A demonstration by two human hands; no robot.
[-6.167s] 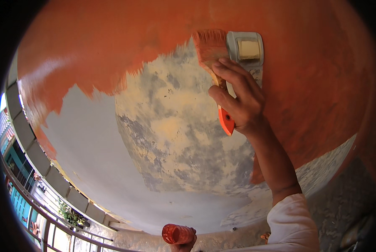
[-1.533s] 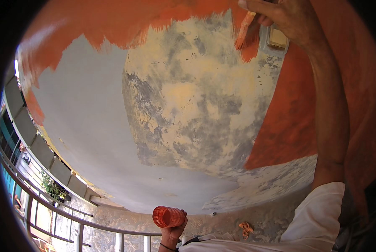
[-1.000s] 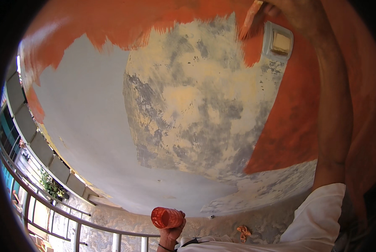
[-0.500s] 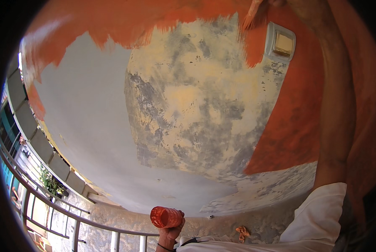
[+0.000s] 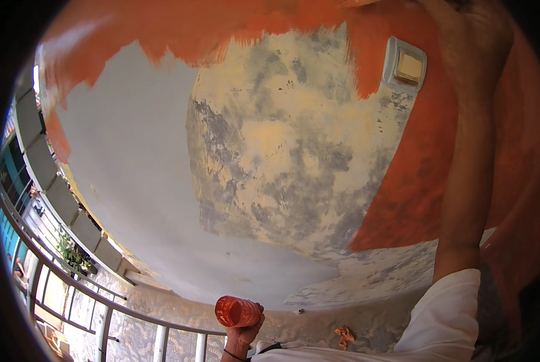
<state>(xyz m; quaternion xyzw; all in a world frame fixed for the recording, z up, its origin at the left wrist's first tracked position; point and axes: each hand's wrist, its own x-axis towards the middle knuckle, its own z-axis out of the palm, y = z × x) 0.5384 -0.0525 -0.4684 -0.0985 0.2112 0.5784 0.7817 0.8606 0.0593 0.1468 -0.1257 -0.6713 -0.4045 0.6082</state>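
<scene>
My left hand (image 5: 246,333), low in the middle, is closed round a red plastic cup (image 5: 237,312). The cup is tilted with its mouth toward me, and its inside is coated red-orange. High on the right my raised right hand (image 5: 476,45) is close to the wall. A paintbrush (image 5: 359,3) reaches left from it along the upper picture edge; most of the brush and the fingers' grip are cut off or hidden. Wet orange paint (image 5: 282,15) spreads across the upper wall with ragged lower edges, above a patchy yellow and grey area (image 5: 282,145).
A pale switch plate (image 5: 405,65) is fixed to the wall left of my right arm. Smooth grey wall (image 5: 143,145) lies on the left. A metal railing (image 5: 107,311) curves along the lower left, with a plant (image 5: 71,250) beyond. A crumpled orange scrap (image 5: 344,338) lies below.
My right hand has shifted, and the brush has risen from beside the switch plate to the picture's upper edge. The left hand keeps its hold on the cup.
</scene>
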